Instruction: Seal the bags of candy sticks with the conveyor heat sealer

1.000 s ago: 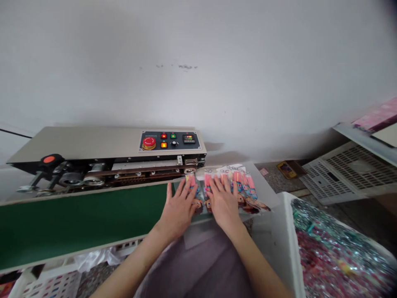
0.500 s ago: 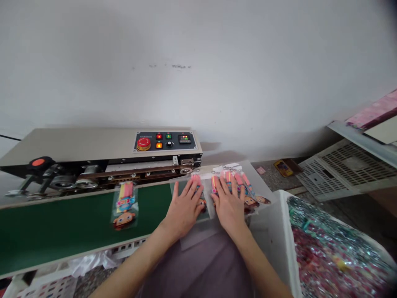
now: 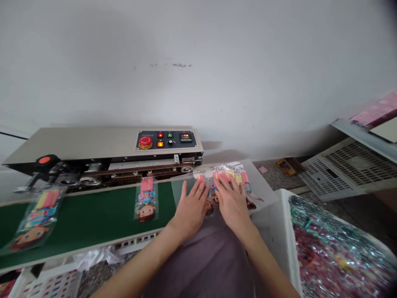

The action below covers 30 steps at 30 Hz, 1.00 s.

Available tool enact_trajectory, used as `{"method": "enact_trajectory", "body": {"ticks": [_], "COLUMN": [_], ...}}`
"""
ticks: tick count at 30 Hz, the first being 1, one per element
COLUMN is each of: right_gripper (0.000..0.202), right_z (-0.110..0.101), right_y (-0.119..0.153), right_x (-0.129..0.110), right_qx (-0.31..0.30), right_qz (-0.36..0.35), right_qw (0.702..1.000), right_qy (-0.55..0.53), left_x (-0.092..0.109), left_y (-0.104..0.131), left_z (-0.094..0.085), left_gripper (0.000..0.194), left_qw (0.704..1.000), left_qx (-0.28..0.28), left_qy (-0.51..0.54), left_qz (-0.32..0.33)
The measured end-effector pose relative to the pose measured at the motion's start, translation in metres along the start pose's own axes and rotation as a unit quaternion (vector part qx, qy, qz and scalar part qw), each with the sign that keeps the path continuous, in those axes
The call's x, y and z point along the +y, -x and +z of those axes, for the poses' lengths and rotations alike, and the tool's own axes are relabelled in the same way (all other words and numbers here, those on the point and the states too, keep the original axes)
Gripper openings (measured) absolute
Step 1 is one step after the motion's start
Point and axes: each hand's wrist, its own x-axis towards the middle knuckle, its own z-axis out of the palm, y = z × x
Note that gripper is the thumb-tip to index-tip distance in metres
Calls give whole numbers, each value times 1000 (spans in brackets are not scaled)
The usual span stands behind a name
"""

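Observation:
My left hand (image 3: 191, 209) lies flat, fingers apart, on a clear packet (image 3: 201, 178) at the right end of the green belt. Just beside it, my right hand (image 3: 232, 203) rests palm down with fingers spread over several clear packets (image 3: 245, 178) fanned out on a translucent sheet (image 3: 260, 182). Each packet shows pink or yellow strips, and brown cartoon heads show at the lower ends. Farther left on the belt lie another packet (image 3: 146, 198) and one more (image 3: 40, 219), both flat and apart from my hands. My fingers partly hide the packets beneath them.
Behind the green belt (image 3: 93, 219) stands a machine with a lit control panel (image 3: 167, 140) and red stop button. A white bin (image 3: 287, 231) full of shiny packets stands at the right. Beyond it leans a grey plastic crate (image 3: 341, 165).
The yellow-and-pink packet has travelled left along the belt. A pink one now lies on the belt left of my left hand. My hands remain over the packets, which have shifted slightly.

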Motion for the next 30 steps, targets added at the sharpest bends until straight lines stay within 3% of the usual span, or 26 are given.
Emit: {"method": "enact_trajectory", "body": {"ticks": [6, 10, 15, 20, 22, 26, 30], "right_gripper": [47, 44, 56, 44, 48, 53, 54], "right_z": [10, 13, 7, 10, 16, 23, 14], "right_y": [-42, -47, -31, -8, -3, -7, -13], "right_x": [-27, -32, -5, 21, 15, -22, -40], "right_qx": [-46, -53, -1, -1, 4, 2, -8], "right_qz": [-8, 3, 11, 20, 30, 45, 30], "right_qw": [998, 997, 1000, 998, 998, 999, 999], "right_qy": [-38, -56, -5, 60, 62, 22, -24], "left_x": [-5, -4, -2, -11, -18, -35, -38], "left_y": [7, 8, 7, 9, 15, 30, 31], "left_z": [6, 6, 8, 10, 8, -8, -28], "left_gripper": [52, 53, 53, 52, 53, 52, 48], "left_qw": [1000, 1000, 1000, 999, 998, 996, 992], "left_qx": [-3, -1, 6, 16, 16, 5, 28], "left_qy": [0, 1, -13, -34, -42, -56, -64], "left_qz": [-3, -8, -15, -29, -36, -71, -103]}}
